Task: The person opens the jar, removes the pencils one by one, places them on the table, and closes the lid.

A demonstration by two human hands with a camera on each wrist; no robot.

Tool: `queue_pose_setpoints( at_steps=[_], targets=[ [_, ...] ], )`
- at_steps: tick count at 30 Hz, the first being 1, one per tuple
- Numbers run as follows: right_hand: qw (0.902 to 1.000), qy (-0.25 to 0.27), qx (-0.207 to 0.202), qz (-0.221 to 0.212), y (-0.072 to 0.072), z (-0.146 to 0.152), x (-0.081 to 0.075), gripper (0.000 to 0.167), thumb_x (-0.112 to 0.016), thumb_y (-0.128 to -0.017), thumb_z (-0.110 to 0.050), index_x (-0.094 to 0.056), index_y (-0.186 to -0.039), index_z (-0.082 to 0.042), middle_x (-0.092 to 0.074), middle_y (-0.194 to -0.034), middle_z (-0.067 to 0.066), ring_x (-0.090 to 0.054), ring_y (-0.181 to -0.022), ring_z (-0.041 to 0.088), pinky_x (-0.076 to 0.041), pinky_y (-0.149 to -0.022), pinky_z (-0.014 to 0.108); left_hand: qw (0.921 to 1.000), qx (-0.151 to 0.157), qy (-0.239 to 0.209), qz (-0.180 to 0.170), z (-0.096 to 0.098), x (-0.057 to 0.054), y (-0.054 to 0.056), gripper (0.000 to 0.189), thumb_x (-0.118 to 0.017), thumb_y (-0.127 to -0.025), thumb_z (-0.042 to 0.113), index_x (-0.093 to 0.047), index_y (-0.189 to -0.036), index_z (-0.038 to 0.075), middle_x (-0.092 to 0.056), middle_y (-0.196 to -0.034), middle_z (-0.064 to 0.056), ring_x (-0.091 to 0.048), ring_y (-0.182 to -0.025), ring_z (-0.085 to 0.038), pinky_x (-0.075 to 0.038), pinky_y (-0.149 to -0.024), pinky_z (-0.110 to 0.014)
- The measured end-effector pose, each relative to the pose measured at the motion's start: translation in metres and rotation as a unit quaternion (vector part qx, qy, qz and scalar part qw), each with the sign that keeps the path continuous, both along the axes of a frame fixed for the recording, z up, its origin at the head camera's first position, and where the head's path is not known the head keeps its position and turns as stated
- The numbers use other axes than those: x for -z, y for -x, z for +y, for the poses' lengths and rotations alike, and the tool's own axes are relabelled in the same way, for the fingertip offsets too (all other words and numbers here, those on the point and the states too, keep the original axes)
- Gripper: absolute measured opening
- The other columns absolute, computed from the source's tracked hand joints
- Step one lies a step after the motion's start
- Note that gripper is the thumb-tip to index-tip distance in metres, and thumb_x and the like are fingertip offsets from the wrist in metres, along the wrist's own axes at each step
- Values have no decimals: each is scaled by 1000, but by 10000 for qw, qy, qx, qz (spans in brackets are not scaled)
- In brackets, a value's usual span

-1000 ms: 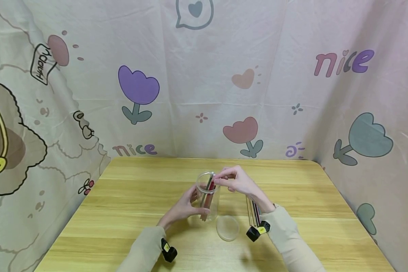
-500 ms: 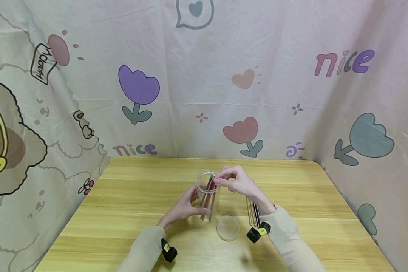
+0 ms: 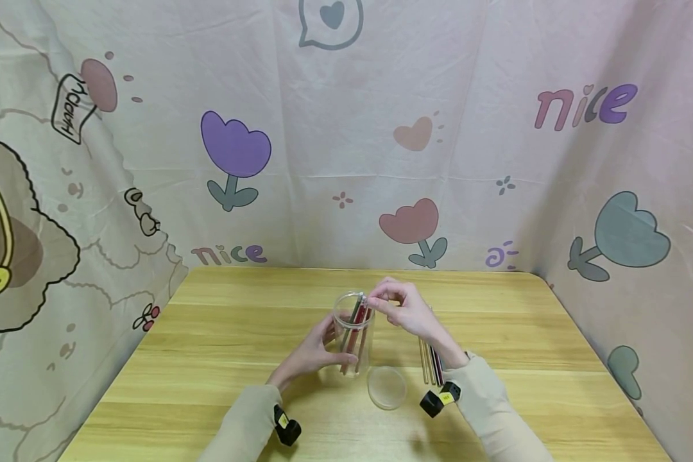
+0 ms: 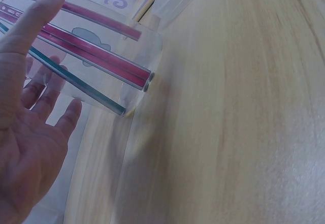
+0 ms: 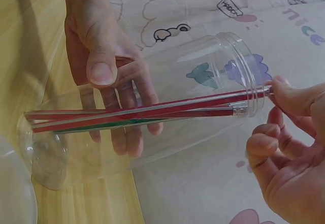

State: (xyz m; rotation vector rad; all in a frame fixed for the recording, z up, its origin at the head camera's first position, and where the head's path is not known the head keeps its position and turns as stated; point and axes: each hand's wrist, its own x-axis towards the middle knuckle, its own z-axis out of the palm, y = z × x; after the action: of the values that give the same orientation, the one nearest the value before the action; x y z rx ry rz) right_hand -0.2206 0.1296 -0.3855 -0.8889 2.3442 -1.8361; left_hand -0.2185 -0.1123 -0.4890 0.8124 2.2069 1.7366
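A clear plastic jar (image 3: 365, 356) stands on the table, its mouth uncovered. My left hand (image 3: 314, 350) holds it from the left, thumb across the near side and fingers behind, seen through the wall in the right wrist view. Inside lean red pencils with silver stripes (image 4: 101, 56) and a green pencil (image 4: 81, 86). At the jar's rim, my right hand (image 3: 407, 311) pinches the upper end of one red pencil (image 5: 203, 101) between thumb and index finger. The pencil's lower end is down inside the jar near its base.
A round clear lid (image 3: 387, 388) lies on the wooden table (image 3: 237, 308), just in front of the jar. Several pencils (image 3: 430, 362) lie side by side under my right forearm. A printed cloth (image 3: 335, 160) hangs behind and beside the table.
A red pencil's lower end has come down to the jar's base. My right hand has then shifted slightly right, fingers still at the pencil's top. My left hand and the jar stay in place.
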Motion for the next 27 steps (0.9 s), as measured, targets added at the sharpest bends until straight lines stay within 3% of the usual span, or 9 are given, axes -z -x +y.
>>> queue_pose_setpoints(
  at_steps=[5,8,13,15,18,22,27],
  targets=[
    [9990,384,-204,44,-2,-2,0,11,-59,-99,-3,-63,-102,6,-56,-72,1,-42,-47,4,-34,-39,17,10000,2,-7,-23,0,1,0,81,-85,-80,16,-40,-148,17,-47,-155,-8,-39,-147,-39,-28,-122,-66],
    [9979,535,-327,158,-3,-2,1,12,-56,-101,-3,-60,-103,8,-54,-64,8,-45,-48,5,-36,-39,21,10000,10,-24,-10,0,1,0,81,-85,-80,16,-40,-148,16,-48,-154,-9,-40,-146,-38,-28,-122,-65],
    [9947,863,-390,395,-4,-3,2,15,-52,-103,-4,-57,-103,10,-65,-87,34,-56,-54,5,-46,-41,21,10000,-5,-13,-17,0,1,0,81,-85,-80,15,-40,-148,15,-47,-154,-10,-40,-146,-39,-28,-122,-66],
    [9928,1027,-441,439,-4,-3,1,15,-50,-104,-3,-54,-103,11,-65,-97,39,-62,-58,5,-50,-42,23,10000,-12,0,-31,0,1,0,82,-85,-80,15,-39,-148,15,-47,-155,-10,-40,-146,-39,-28,-122,-66],
    [9899,1232,-542,442,-4,-3,1,16,-49,-104,-3,-51,-104,12,-63,-98,43,-67,-61,9,-57,-46,30,10000,-13,16,-41,0,1,0,82,-85,-80,15,-39,-149,15,-47,-155,-10,-39,-146,-40,-27,-122,-66],
    [9883,1422,-490,251,-5,-3,-1,16,-51,-104,-5,-53,-106,10,-67,-97,38,-70,-64,12,-62,-53,36,10000,-12,23,-38,0,0,0,82,-85,-80,16,-39,-149,16,-47,-155,-9,-39,-147,-40,-28,-121,-67],
    [9850,1688,-347,-14,-8,-1,-3,12,-54,-103,-6,-65,-108,-4,-78,-97,11,-72,-70,11,-64,-64,30,10000,12,1,-84,0,0,-1,82,-85,-80,16,-39,-148,17,-47,-155,-9,-38,-147,-40,-26,-121,-67]
  ],
)
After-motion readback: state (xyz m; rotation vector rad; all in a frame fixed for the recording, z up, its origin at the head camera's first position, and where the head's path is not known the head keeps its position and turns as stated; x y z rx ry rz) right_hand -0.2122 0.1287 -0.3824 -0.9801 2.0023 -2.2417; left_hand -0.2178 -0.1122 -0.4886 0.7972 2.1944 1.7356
